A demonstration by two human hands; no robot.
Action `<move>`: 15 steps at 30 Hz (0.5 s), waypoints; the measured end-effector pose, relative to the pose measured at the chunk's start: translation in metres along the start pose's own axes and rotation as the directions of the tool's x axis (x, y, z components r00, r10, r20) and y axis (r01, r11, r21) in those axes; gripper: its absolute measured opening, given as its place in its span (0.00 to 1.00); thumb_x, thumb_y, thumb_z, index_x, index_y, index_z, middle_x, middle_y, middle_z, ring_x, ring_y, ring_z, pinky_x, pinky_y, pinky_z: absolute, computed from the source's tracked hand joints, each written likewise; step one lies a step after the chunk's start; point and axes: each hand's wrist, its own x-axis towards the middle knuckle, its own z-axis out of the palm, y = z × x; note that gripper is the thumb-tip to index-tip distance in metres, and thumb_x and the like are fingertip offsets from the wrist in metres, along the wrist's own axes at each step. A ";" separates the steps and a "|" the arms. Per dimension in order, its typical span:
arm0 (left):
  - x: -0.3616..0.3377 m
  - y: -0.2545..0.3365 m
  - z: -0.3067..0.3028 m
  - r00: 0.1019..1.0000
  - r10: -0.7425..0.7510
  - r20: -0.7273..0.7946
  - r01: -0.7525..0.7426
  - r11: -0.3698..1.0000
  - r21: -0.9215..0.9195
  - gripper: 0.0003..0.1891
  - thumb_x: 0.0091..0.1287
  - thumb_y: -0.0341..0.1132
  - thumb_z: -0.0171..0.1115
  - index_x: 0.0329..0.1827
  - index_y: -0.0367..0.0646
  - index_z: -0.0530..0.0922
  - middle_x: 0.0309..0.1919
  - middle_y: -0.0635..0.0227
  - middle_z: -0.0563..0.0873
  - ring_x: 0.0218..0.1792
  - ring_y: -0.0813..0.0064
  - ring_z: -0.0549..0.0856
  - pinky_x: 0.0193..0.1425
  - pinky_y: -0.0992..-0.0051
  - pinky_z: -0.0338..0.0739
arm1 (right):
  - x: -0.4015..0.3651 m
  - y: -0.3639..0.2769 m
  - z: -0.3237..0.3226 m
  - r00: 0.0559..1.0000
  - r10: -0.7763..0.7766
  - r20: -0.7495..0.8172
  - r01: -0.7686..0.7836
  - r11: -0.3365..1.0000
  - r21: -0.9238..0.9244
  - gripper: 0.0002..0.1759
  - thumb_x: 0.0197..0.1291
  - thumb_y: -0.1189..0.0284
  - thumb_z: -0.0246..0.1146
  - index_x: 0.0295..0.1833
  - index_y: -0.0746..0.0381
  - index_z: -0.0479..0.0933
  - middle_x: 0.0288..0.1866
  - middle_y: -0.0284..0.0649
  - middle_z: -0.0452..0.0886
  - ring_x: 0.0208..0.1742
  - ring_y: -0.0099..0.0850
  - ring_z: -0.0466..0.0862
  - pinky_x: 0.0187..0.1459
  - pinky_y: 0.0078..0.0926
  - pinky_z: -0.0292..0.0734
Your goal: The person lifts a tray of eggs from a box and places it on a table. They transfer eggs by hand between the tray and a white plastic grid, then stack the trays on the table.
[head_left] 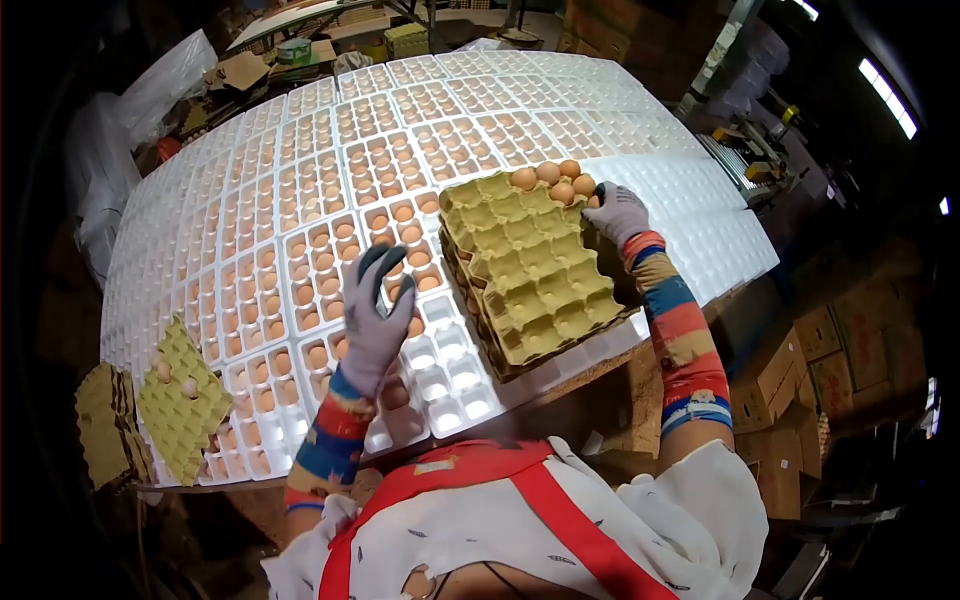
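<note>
My left hand (380,315), in a grey glove with dark fingertips, hovers over a white foam tray (435,385) partly filled with brown eggs. Its thumb and fingers are spread, with nothing visible between them. To its right stands a stack of yellowish pulp egg trays (540,270). The top tray's cups are mostly bare, with several brown eggs (548,173) grouped at its far right corner. My right hand (618,213), gloved alike, reaches that corner with its fingers curled around an egg (594,202), partly hidden by them.
Rows of white foam trays holding eggs (310,250) cover the table. More white foam trays (690,225) lie at the right. A tilted pulp tray (180,415) with a few eggs leans at the front left. Cardboard boxes (780,390) stand below at the right.
</note>
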 end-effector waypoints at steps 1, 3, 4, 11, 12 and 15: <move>0.024 0.011 0.023 0.997 0.063 0.053 -0.065 0.997 0.045 0.21 0.58 0.31 0.67 0.57 0.42 0.79 0.56 0.54 0.78 0.60 0.55 0.76 0.65 0.62 0.70 | 0.003 0.006 -0.003 1.000 0.006 0.020 -0.007 0.998 0.057 0.34 0.49 0.46 0.66 0.53 0.61 0.78 0.42 0.50 0.83 0.45 0.46 0.84 0.47 0.41 0.79; 0.071 0.026 0.072 0.973 0.160 0.168 -0.190 0.965 0.179 0.27 0.58 0.40 0.68 0.61 0.44 0.76 0.58 0.53 0.77 0.61 0.54 0.74 0.66 0.60 0.68 | 0.005 0.022 -0.015 0.993 0.052 0.109 -0.104 0.829 0.549 0.27 0.54 0.50 0.64 0.50 0.60 0.79 0.38 0.44 0.84 0.38 0.42 0.86 0.40 0.39 0.81; 0.088 0.025 0.097 0.955 0.181 0.235 -0.242 0.934 0.263 0.30 0.59 0.45 0.67 0.64 0.45 0.74 0.59 0.53 0.76 0.62 0.54 0.73 0.67 0.59 0.66 | -0.001 0.041 -0.019 0.978 0.053 0.203 -0.203 0.483 0.852 0.24 0.56 0.52 0.63 0.49 0.60 0.79 0.36 0.40 0.84 0.35 0.39 0.86 0.36 0.36 0.81; 0.160 -0.039 0.215 0.874 -0.093 0.477 -0.112 0.916 0.385 0.29 0.53 0.50 0.62 0.57 0.44 0.77 0.43 0.50 0.86 0.47 0.48 0.84 0.55 0.54 0.76 | 0.028 0.035 -0.010 0.902 -0.345 -0.260 0.431 0.761 0.485 0.16 0.55 0.67 0.62 0.50 0.59 0.80 0.43 0.43 0.84 0.42 0.36 0.85 0.45 0.36 0.80; 0.162 -0.022 0.211 0.884 -0.131 0.449 -0.056 0.923 0.380 0.28 0.51 0.47 0.66 0.54 0.42 0.79 0.44 0.49 0.86 0.45 0.49 0.85 0.49 0.59 0.80 | 0.023 0.023 -0.029 0.852 -0.524 -0.028 0.506 0.806 0.309 0.20 0.51 0.67 0.62 0.53 0.57 0.79 0.47 0.46 0.83 0.47 0.41 0.84 0.49 0.40 0.79; 0.155 -0.038 0.206 0.967 -0.090 0.240 0.118 0.988 -0.105 0.21 0.55 0.35 0.69 0.52 0.40 0.79 0.36 0.66 0.85 0.43 0.66 0.86 0.50 0.67 0.80 | 0.035 0.011 -0.025 0.762 -0.626 0.165 0.647 0.745 -0.163 0.17 0.53 0.68 0.63 0.50 0.50 0.79 0.50 0.41 0.82 0.49 0.41 0.84 0.47 0.42 0.78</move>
